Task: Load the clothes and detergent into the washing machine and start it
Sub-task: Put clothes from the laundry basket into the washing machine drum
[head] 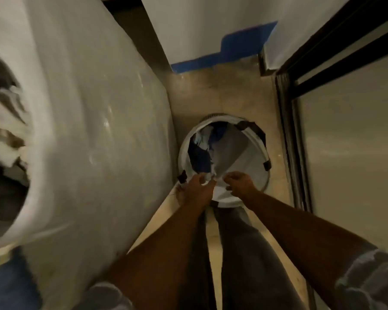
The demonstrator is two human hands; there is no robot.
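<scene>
Floor (231,90): beige tile, a narrow strip running between the white washing machine (94,121) on the left and a dark-framed glass door (305,121) on the right. Standing directly on it: one round white laundry hamper (259,173) with dark handles at the rim (light and dark blue clothes (203,151) inside), close beside the machine's front. A blue strip (229,52) edges the far wall at floor level.
</scene>
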